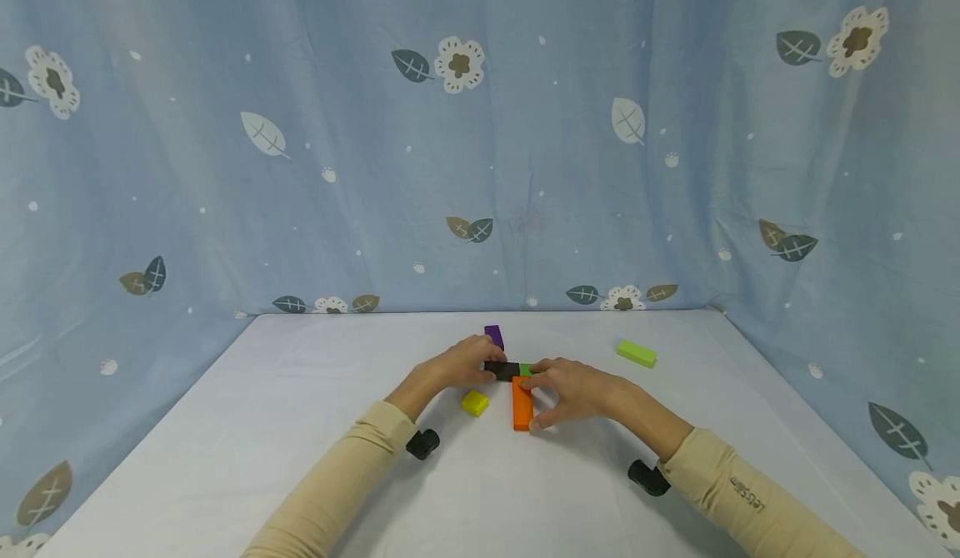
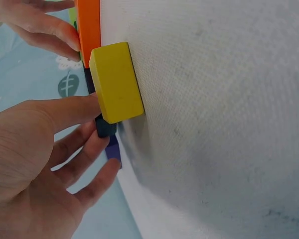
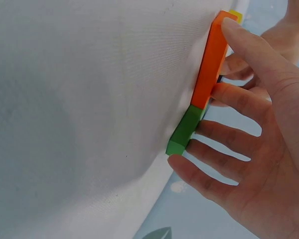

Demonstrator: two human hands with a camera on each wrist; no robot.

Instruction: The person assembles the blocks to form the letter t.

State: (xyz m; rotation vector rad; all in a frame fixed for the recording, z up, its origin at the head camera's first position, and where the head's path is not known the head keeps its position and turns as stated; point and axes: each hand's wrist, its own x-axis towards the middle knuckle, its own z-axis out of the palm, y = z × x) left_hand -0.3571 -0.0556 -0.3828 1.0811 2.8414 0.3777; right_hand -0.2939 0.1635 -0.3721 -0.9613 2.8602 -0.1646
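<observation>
My left hand (image 1: 461, 362) pinches a black block (image 1: 502, 371), thumb at its near side and fingers at its far side. A yellow block (image 2: 117, 82) lies just in front of that thumb. My right hand (image 1: 577, 389) holds an orange block (image 1: 522, 404) with thumb and index finger near its two ends. In the right wrist view, its other fingers spread along a green block (image 3: 186, 129). The green block sits at the black block's right end, and the orange one extends toward me from them. Behind my left fingers is a purple block (image 1: 494, 335), partly covered.
A light green block (image 1: 636, 353) lies farther back on the right of the white table (image 1: 480, 500). A patterned blue curtain (image 1: 525, 141) surrounds the back and sides. Small black cameras (image 1: 423, 444) are worn at both wrists.
</observation>
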